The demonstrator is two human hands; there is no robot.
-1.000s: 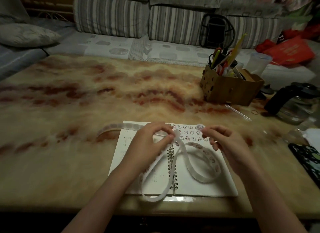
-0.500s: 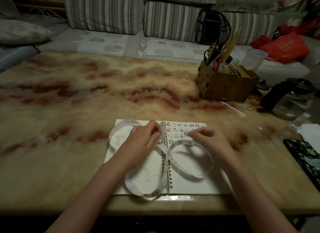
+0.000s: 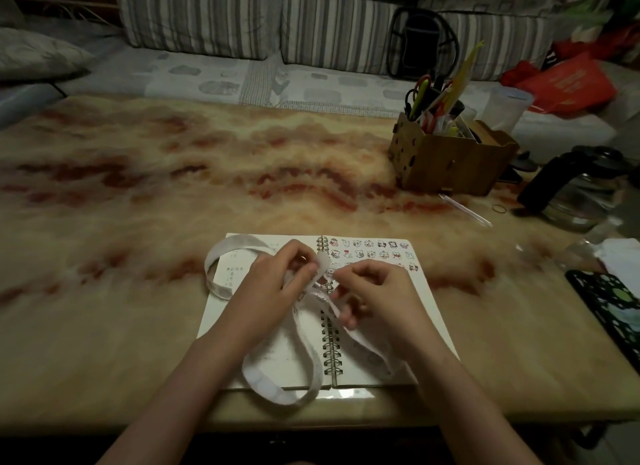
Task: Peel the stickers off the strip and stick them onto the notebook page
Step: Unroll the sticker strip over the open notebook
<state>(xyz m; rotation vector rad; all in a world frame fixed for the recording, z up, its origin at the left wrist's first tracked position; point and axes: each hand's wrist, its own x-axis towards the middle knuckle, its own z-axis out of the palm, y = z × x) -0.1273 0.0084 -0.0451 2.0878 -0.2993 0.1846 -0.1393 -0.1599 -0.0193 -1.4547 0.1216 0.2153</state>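
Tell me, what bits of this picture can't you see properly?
All from the head view:
- Whether anything is peeling off: the fingertips of the left hand and right hand cover that bit of the strip.
- The strip's run over the right page: hidden under the right hand and forearm.
- The writing on the notebook's left page: too small and blurry.
- The patterned black thing: cut off by the right edge.
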